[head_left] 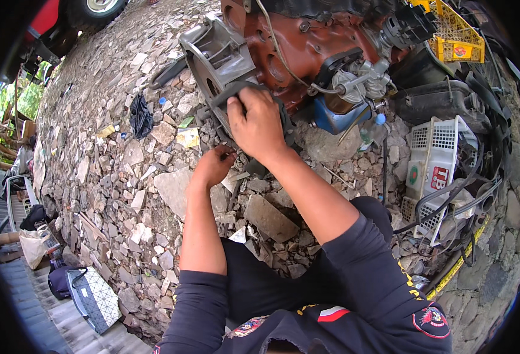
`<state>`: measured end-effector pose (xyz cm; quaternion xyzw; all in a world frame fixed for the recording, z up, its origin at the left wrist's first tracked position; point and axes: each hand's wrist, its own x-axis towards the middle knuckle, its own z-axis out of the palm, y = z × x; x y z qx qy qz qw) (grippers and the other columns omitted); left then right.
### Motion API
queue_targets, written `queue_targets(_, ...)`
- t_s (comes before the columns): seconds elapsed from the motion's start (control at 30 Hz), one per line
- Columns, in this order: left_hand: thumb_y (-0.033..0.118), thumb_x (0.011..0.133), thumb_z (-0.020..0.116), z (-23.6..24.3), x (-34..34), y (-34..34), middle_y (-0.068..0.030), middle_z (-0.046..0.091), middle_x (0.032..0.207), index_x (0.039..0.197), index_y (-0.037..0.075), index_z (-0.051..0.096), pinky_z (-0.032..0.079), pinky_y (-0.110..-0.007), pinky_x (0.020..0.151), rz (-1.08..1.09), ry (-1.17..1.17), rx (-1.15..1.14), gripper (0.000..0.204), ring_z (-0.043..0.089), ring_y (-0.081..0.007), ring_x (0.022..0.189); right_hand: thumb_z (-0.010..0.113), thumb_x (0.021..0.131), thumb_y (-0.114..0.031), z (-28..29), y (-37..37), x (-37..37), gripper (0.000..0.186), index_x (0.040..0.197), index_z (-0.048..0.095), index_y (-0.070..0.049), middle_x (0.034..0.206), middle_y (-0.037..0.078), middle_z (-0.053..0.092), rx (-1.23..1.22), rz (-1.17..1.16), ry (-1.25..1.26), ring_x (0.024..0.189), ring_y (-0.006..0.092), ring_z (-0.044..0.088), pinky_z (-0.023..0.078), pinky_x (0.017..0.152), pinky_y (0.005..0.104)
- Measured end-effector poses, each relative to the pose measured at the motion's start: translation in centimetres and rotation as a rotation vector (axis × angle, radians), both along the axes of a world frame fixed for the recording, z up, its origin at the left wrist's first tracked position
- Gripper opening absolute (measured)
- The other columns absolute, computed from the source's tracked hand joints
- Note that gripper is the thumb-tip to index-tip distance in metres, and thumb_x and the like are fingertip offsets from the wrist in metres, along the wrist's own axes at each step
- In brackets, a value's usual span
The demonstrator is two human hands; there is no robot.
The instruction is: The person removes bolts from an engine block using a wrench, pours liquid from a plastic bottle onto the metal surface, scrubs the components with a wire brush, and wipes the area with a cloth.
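Observation:
A large engine block [325, 47], rusty red-brown, stands on the rubble in front of me. At its left end is a grey cast-metal bell housing [216, 59] with an open hollow. My right hand [256, 125] presses a dark grey rag [282, 123] against the housing's lower edge, its fingers bent around the cloth. Below and left of it, my left hand [214, 167] hovers near the housing's underside. Its fingers are curled together, and what lies between them is too small to make out. A silver fuel pump [360, 82] and a blue oil filter [339, 115] sit on the engine's right side.
Broken stone and tile cover the ground, with a black plastic bag [141, 117] on it. To the right are a white plastic crate [431, 171], a yellow crate [457, 47], a black case [443, 106] and hoses. A vehicle wheel [98, 9] shows at upper left.

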<state>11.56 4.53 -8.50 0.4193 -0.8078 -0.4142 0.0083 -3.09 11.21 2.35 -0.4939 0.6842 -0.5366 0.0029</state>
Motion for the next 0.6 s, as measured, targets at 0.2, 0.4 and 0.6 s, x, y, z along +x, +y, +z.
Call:
queue_targets(0.2, 0.026, 0.086, 0.064, -0.1, -2.3, 0.2, -0.0223, 0.067, 0.107, 0.116, 0.000, 0.063, 0.048, -0.039, 0.089, -0.003, 0.062, 0.003, 0.039, 0.064, -0.0332, 0.102, 0.053, 0.086, -0.006, -1.2, -0.4, -2.7, 0.005, 0.088, 0.055, -0.001, 0.086, 0.018, 0.061, 0.084, 0.085, -0.213, 0.086, 0.0416, 0.057, 0.044, 0.074, 0.0455)
queue_targets(0.4, 0.028, 0.087, 0.064, 0.2, -2.4, 0.5, -0.0239, 0.067, 0.107, 0.116, 0.003, 0.064, 0.049, -0.040, 0.090, -0.022, -0.034, 0.022, 0.039, 0.064, -0.0371, 0.103, 0.056, 0.081, -0.006, -3.1, 1.8, -2.8, 0.005, 0.086, 0.057, -0.005, 0.085, 0.011, 0.058, -0.017, 0.183, 0.285, 0.091, 0.0316, 0.054, 0.037, 0.083, 0.0437)
queue_targets(0.6, 0.026, 0.087, 0.062, -0.6, -1.1, -0.3, -0.0241, 0.067, 0.104, 0.113, 0.003, 0.066, 0.049, -0.041, 0.088, -0.006, -0.033, -0.002, 0.035, 0.064, -0.0380, 0.100, 0.056, 0.090, -0.026, -3.4, 1.7, -1.8, 0.019, 0.095, 0.065, -0.010, 0.093, 0.010, 0.062, 0.188, 0.175, 0.477, 0.092, 0.0284, 0.057, 0.036, 0.089, 0.0465)
